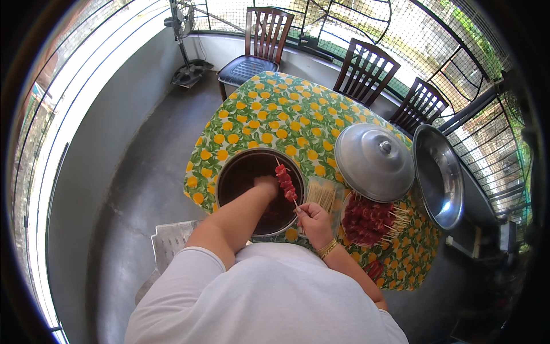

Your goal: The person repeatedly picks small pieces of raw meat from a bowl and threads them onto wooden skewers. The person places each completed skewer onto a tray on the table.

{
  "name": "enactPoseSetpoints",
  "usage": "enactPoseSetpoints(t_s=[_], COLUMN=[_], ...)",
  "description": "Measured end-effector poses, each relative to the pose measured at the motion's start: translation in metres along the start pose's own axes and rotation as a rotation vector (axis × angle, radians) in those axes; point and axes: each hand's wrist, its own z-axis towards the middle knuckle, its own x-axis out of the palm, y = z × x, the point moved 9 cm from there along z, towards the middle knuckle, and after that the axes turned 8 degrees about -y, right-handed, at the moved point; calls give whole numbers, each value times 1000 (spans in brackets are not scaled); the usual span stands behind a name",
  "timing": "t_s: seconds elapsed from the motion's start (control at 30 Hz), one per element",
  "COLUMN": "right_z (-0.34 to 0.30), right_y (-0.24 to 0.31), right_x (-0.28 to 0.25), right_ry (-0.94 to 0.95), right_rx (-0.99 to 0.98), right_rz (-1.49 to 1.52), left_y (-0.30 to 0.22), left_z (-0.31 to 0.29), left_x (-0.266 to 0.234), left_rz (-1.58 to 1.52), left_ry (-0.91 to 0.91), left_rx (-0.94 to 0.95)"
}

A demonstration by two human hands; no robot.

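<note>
Head view, mid-frame: right hand (314,222) pinches a meat skewer (286,182) by its lower end, slanting up-left over the pot (230,178); left hand (266,184) just left, grip I cannot tell.

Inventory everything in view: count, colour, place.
Pot: one, silver rim, on tablecloth.
Held skewer: one, red, right hand.
Sticks: many, pale, clear tub beside pot.
Piled skewers: many, red, beside tub.
Red pieces: count unclear, nearer than pile.
Lid: one, silver, beyond pile.
Basin: one, silver, beside lid.
Tablecloth: one, yellow and green, centre.
Chairs: three, brown, beyond tablecloth.
Plastic seat: one, grey, lower left.
Fan: one, black, far left.
Grille: count unclear, black, far side.
Bracelet: one, gold, right wrist.
Shirt: one, white, bottom.
Left hand: one, in pot.
Right hand: one, gripping skewer.
</note>
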Motion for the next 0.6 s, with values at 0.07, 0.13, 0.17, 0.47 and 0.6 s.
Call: enactPoseSetpoints(t_s=[0.07,0.13,0.17,0.47,0.6], right_z=[0,-1,0,-1,-1], right_y=[-2,-3,-1,-3,-7], right_x=[-4,-5,-5,-8,-5], right_ry=[11,15,12,27,25], right_rx=[24,30,17,10,3], right_rz=[3,9,19,-16,-66], left_y=[-17,-28,-32,39,51], left_z=[-6,-11,-14,-44,-49], left_x=[28,44,45,-36,-56], left_rz=[88,136,138,-1231,-1501], left_ry=[97,149,158,120,-22], left_rx=[126,298,409,-107,-129])
